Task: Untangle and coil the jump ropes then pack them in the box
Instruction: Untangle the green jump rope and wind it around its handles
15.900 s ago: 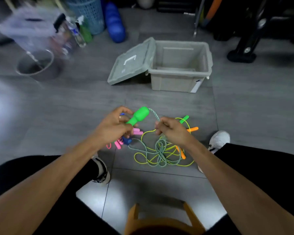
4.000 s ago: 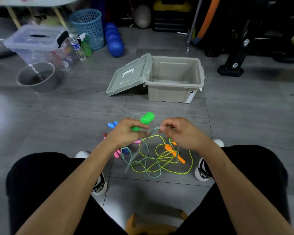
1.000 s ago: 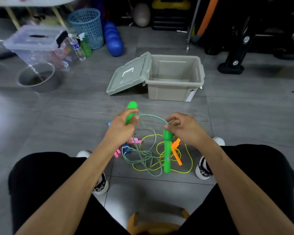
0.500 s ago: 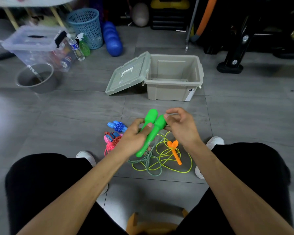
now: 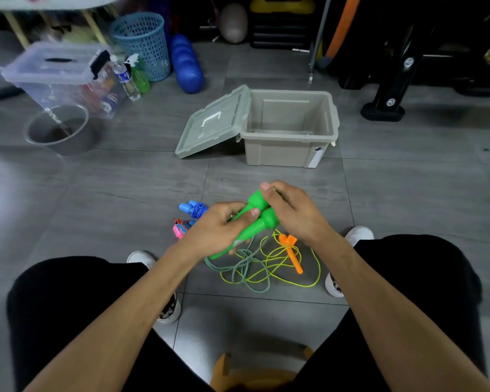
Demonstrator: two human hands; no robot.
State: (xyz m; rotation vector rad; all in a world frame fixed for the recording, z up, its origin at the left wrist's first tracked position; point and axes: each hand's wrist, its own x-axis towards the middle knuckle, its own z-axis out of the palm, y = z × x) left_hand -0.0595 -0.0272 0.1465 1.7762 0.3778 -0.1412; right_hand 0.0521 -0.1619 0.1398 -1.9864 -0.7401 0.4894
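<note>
Two bare forearms reaching forward over black-clad knees, seen from above, with grey tiled floor (image 5: 125, 193) all around. Beyond the hands, well apart from them, a beige box (image 5: 290, 128) standing open, its grey-green lid (image 5: 212, 123) propped against the left wall, nothing visible inside. Further off to the left, a clear storage tub (image 5: 60, 77), a blue mesh basket (image 5: 140, 42), a metal pot (image 5: 58, 130); all somewhat blurred. Near the middle, left hand (image 5: 218, 230) wrapped around two green handles (image 5: 259, 219) held side by side and slanting up to the right, thumb laid across them. Right hand (image 5: 290, 210) curled over the upper ends of the same handles, fingers closed, touching the left hand. Below the hands, on the floor between two white shoes, a loose tangle of green-and-white braided rope (image 5: 245, 268) running up toward the handles, mixed with a thin yellow cord (image 5: 294, 280). Lying on that yellow cord, just under the right wrist, orange handles (image 5: 292, 253). Left of the left hand, a small blue rope bundle (image 5: 194, 208) with blue handles, already wound, and just beside it a pink rope bundle (image 5: 180, 229), partly hidden by the hand. At the bottom edge, part of an orange stool (image 5: 252, 374).
</note>
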